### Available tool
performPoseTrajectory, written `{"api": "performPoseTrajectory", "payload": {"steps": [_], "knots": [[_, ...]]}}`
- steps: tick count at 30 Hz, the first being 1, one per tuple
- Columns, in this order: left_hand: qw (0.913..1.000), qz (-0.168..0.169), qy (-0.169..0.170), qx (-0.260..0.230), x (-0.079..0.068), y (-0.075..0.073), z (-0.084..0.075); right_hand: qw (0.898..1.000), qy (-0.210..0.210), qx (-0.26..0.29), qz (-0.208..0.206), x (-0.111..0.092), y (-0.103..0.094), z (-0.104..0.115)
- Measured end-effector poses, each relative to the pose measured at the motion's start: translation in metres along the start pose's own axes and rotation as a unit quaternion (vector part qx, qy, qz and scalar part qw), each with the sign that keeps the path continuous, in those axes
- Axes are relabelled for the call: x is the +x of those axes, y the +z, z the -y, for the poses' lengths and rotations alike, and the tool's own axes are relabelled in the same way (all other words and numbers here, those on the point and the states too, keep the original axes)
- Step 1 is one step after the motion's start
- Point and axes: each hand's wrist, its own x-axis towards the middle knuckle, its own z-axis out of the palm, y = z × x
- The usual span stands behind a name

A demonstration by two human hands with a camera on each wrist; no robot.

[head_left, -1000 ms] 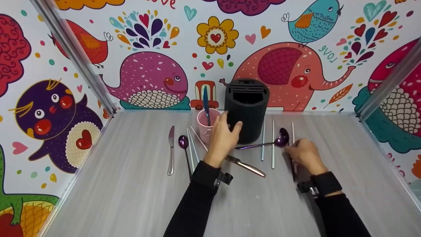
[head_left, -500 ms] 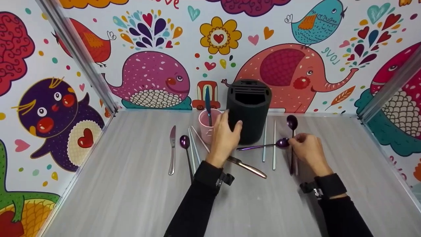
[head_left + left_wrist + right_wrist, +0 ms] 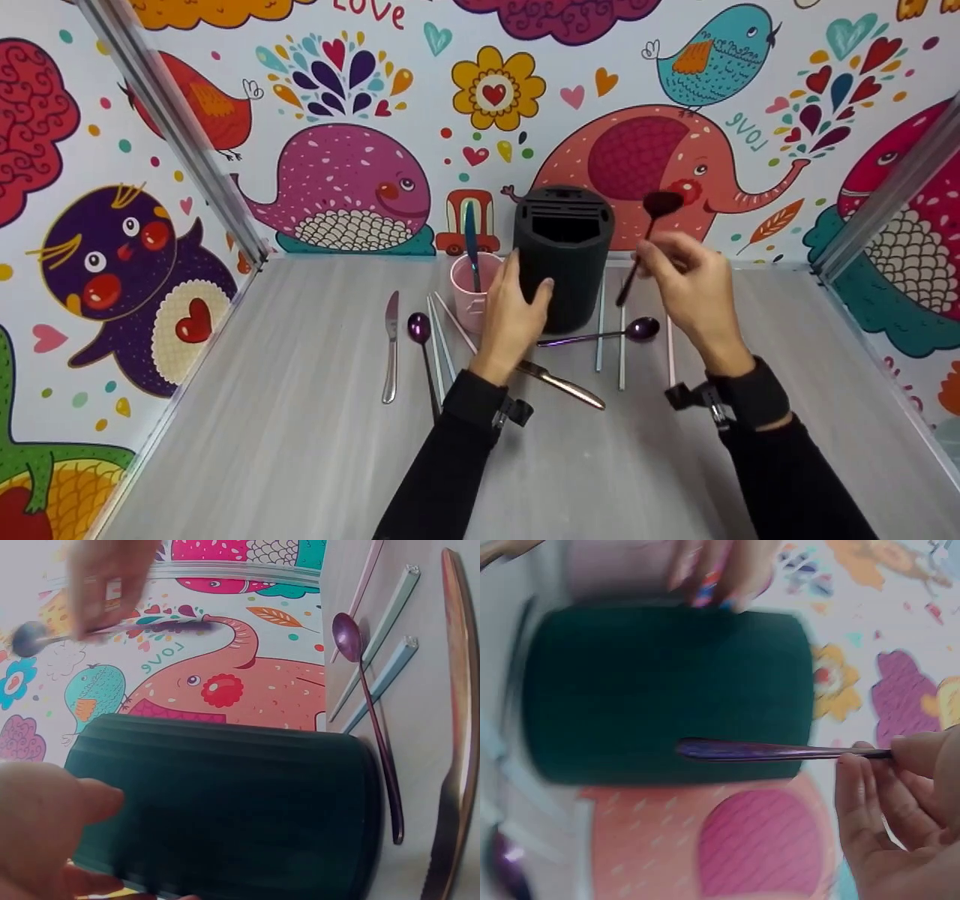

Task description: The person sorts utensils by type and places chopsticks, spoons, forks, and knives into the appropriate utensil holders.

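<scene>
My left hand (image 3: 511, 322) grips the side of a dark utensil holder (image 3: 574, 289), which stands upright with a slotted top. In the left wrist view the thumb lies along the holder's wall. My right hand (image 3: 696, 300) pinches a purple spoon (image 3: 664, 202) by its handle, bowl up and handle end slanting down toward the holder. The right wrist view shows that handle (image 3: 742, 751) in front of the holder. Another purple spoon (image 3: 641, 328) lies on the table before the holder. Behind my left hand stands a pink cup (image 3: 466, 300) with a blue knife (image 3: 471, 232) in it.
Right of the holder lie a blue chopstick (image 3: 600, 352), a pale green chopstick (image 3: 622, 367) and a pink chopstick (image 3: 670, 352). A copper-coloured knife (image 3: 570, 388) is near my left wrist. Farther left are a silver knife (image 3: 391, 349), a purple spoon (image 3: 419, 328) and several chopsticks. Patterned walls border the table.
My right hand has lifted the purple spoon off the table at the right and carried it up and left toward the holder. My left hand stays on the holder.
</scene>
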Motion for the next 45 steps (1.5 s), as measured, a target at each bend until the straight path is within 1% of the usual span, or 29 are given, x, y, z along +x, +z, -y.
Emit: {"api": "performPoseTrajectory", "payload": {"steps": [5,8,10,12,14,17,19,22,25,28,31,34,40,42,45], "knots": [[1.0,0.0,0.0,-0.007,0.001,-0.001,0.001,0.998,-0.046,0.038,0.001,0.025,0.009,0.038],[1.0,-0.004,0.003,-0.003,0.001,-0.001,0.001,0.996,-0.075,0.048,-0.002,0.039,0.018,0.051],[1.0,-0.003,0.005,-0.004,0.0,-0.001,0.0,0.994,-0.094,0.05,-0.003,0.048,0.027,0.055],[0.9999,-0.003,0.01,-0.003,0.0,-0.001,0.0,0.994,-0.107,0.029,-0.005,0.056,0.039,0.055],[0.9999,-0.005,0.014,0.0,0.001,-0.001,0.0,0.993,-0.115,-0.008,0.0,0.063,0.052,0.053],[0.9998,-0.009,0.018,0.004,0.001,-0.001,0.0,0.992,-0.111,-0.062,0.019,0.069,0.071,0.049],[0.9997,-0.011,0.02,0.006,0.002,-0.002,0.0,0.99,-0.103,-0.086,0.038,0.07,0.082,0.046],[0.9995,-0.012,0.027,0.01,0.002,-0.001,0.0,0.988,-0.093,-0.104,0.066,0.067,0.093,0.041],[0.999,-0.017,0.038,0.018,0.002,0.0,0.0,0.983,-0.099,-0.119,0.095,0.065,0.101,0.035],[0.9987,-0.02,0.041,0.024,0.001,0.0,0.001,0.977,-0.104,-0.133,0.133,0.063,0.105,0.029],[0.9988,-0.018,0.038,0.024,0.002,0.0,0.001,0.968,-0.1,-0.152,0.173,0.062,0.106,0.025],[0.999,-0.015,0.037,0.022,0.002,0.0,0.001,0.956,-0.099,-0.181,0.207,0.063,0.104,0.023],[0.9979,-0.028,0.053,0.022,0.001,-0.001,0.001,0.929,-0.106,-0.233,0.267,0.064,0.099,0.024],[0.9977,-0.03,0.058,0.022,0.001,-0.001,0.001,0.922,-0.105,-0.242,0.283,0.063,0.097,0.024],[0.9979,-0.027,0.054,0.021,0.001,-0.001,0.0,0.915,-0.105,-0.247,0.301,0.063,0.093,0.025]]}}
